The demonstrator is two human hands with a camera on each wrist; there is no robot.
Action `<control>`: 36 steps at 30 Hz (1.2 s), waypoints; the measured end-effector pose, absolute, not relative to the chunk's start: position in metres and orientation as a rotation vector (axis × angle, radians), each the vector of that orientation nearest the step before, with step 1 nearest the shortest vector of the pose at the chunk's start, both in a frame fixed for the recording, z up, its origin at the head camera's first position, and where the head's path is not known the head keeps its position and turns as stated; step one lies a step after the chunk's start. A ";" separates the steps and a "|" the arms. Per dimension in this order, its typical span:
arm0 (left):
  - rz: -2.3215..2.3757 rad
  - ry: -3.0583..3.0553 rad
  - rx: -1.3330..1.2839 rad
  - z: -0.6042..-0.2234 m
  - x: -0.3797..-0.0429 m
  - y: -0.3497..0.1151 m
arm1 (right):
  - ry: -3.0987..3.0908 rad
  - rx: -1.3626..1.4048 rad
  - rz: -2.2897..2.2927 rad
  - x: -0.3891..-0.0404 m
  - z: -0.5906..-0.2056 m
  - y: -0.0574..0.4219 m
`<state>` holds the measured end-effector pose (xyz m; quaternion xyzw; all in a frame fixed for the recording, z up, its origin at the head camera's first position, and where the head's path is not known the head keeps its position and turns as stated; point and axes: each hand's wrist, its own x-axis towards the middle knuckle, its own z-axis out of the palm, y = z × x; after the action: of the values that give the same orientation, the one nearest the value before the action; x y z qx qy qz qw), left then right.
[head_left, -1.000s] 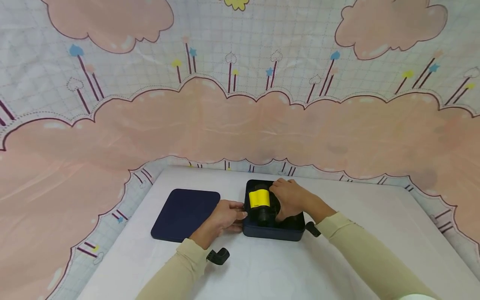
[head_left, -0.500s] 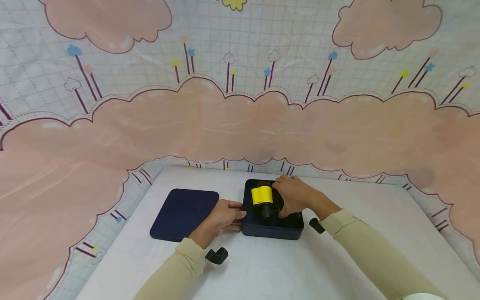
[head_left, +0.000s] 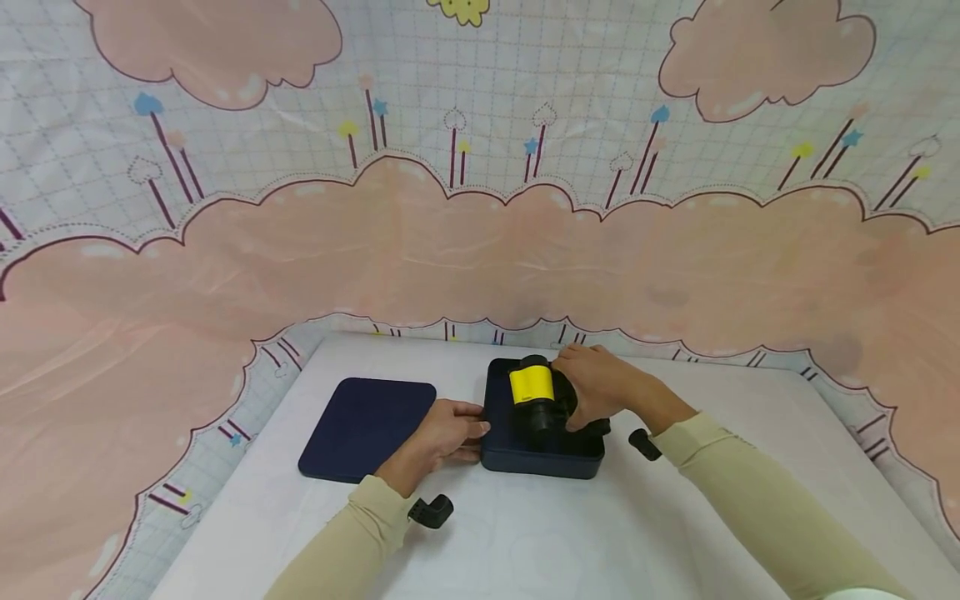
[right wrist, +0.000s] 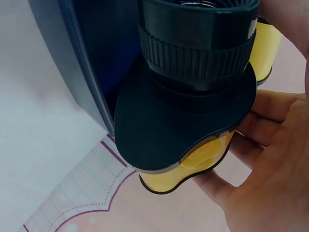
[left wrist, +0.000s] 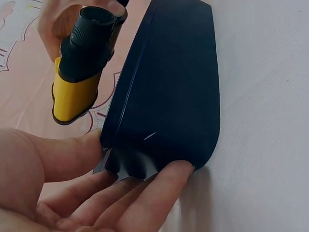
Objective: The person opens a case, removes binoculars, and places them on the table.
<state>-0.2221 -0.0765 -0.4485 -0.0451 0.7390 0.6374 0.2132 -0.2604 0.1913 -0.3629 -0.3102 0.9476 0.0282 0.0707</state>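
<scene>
White table [head_left: 540, 533], cloud-print backdrop [head_left: 480, 258], one lid [head_left: 363, 427]! Right hand [head_left: 596, 382] clamps one binocular [head_left: 532, 384]; left hand [head_left: 444, 431], fingers extended, touches one box [head_left: 540, 463].

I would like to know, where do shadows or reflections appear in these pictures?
Head view: soft shadows on the white table; left wrist: bright reflections on the dark box, near the left hand's fingers; right wrist: a few pale glints on the binoculars.

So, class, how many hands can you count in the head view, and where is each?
2: the left hand touches the left side of the box, and the right hand grips the binoculars.
</scene>
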 end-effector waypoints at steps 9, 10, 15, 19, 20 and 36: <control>1.786 2.039 -0.137 -0.451 -0.222 -0.076 | 2.847 -0.930 0.031 -0.258 -0.361 0.200; 1.788 2.040 -0.135 -0.452 -0.222 -0.076 | 2.849 -0.935 0.030 -0.258 -0.360 0.201; 1.794 2.045 -0.123 -0.452 -0.222 -0.076 | 2.870 -0.954 0.030 -0.255 -0.357 0.207; 1.791 2.054 -0.123 -0.451 -0.222 -0.076 | 2.880 -0.953 0.017 -0.252 -0.353 0.213; 1.792 2.053 -0.126 -0.452 -0.222 -0.076 | 2.881 -0.950 0.012 -0.252 -0.352 0.215; 1.801 2.055 -0.115 -0.451 -0.220 -0.076 | 2.911 -0.950 0.018 -0.252 -0.348 0.233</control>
<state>-0.2200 -0.0756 -0.4508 -0.0411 0.7359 0.6449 0.2022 -0.2520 0.2328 -0.3477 -0.3099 0.9499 0.0058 0.0399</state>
